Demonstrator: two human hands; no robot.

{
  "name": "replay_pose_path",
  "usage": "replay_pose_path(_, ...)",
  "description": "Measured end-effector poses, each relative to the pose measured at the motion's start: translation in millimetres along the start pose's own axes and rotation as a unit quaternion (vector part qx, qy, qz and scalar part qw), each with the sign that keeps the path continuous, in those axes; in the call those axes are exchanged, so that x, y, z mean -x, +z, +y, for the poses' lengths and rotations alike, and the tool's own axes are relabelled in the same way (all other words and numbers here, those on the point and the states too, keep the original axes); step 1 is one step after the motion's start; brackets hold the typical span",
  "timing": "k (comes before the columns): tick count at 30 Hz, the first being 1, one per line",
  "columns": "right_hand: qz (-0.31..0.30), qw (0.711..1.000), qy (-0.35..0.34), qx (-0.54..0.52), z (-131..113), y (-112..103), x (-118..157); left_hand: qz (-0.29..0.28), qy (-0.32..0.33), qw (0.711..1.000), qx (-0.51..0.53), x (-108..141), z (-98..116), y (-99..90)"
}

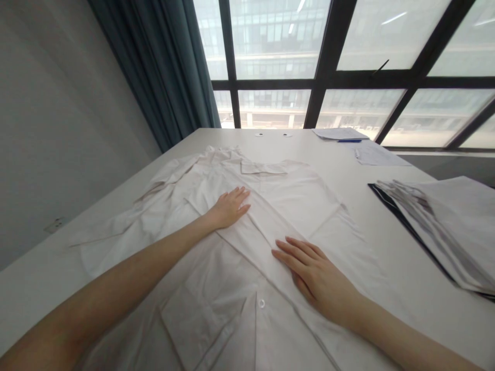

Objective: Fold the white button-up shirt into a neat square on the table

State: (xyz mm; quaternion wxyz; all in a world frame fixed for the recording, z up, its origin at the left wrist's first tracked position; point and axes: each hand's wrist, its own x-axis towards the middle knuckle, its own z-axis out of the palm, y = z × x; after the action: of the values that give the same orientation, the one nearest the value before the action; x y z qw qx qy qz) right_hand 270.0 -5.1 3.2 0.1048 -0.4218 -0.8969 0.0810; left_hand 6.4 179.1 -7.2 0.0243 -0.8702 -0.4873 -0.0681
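A white garment (pixel 216 268) with a collar (pixel 265 168) and a small button (pixel 262 304) lies spread over the table. The collar is at the far end, and the left side is creased and bunched. My left hand (pixel 231 207) rests flat on the cloth near the middle, fingers stretched away from me. Closer and to the right, my right hand (pixel 315 275) lies palm down on the front of the garment, fingers pointing left. Neither hand grips anything. A pocket-like flap (pixel 204 314) shows in the near part.
A stack of folded white cloth (pixel 460 221) on a dark backing lies at the table's right edge. Papers (pixel 340 134) and a blue pen (pixel 349 140) sit at the far right of the white table (pixel 228 135). A blue curtain (pixel 154 67) hangs beside the windows.
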Motion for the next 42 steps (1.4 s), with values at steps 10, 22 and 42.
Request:
replay_pose_path(10,0.022,1.0,-0.007,-0.005,5.2,4.0,0.2,-0.056,-0.074,0.994,-0.051,40.8,-46.0,-6.9)
replay_pose_path(22,0.055,0.998,-0.001,-0.039,5.7,4.3,2.8,-0.034,-0.201,0.977,-0.059,34.3,-66.0,-10.3)
replay_pose_path(42,0.058,0.993,-0.081,-0.063,-1.5,-4.4,3.9,0.149,-0.353,0.919,0.095,37.4,-104.4,-14.4)
